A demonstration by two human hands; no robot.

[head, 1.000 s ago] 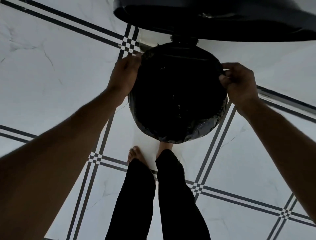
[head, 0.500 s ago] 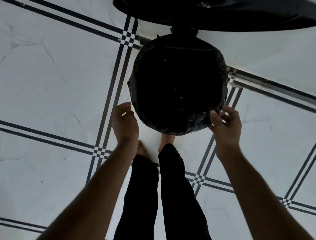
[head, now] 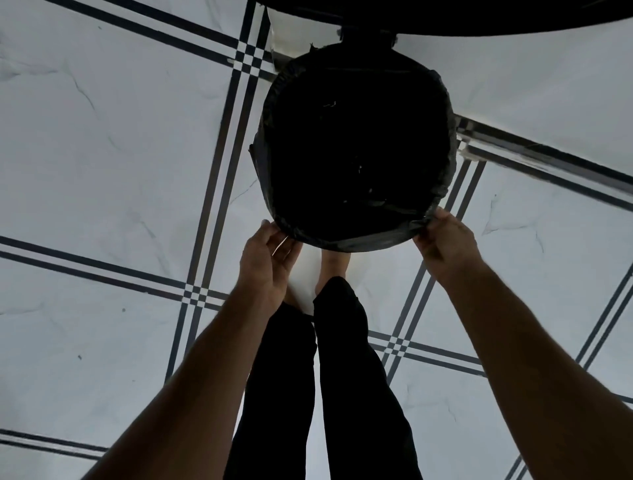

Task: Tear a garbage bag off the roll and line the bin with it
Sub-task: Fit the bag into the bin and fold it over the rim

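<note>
- On the tiled floor (head: 102, 154): round bin (head: 356, 0) lined with black garbage bag (head: 356, 154), edge folded over rim.
- Right hand (head: 445, 243) pinches bag edge, near side.
- Left hand (head: 270, 263): fingers relaxed, spread, beside rim, holding nothing.

bag (head: 442, 144) in bin, over rim | left hand (head: 270, 263), right hand (head: 445, 243) at near rim

Your hands at the lined bin's near edge

Your right hand (head: 445, 240) pinches the black garbage bag (head: 442, 137) folded over the bin (head: 352, 243) rim; your left hand (head: 267, 260) touches the near-left edge, fingers relaxed.
</note>
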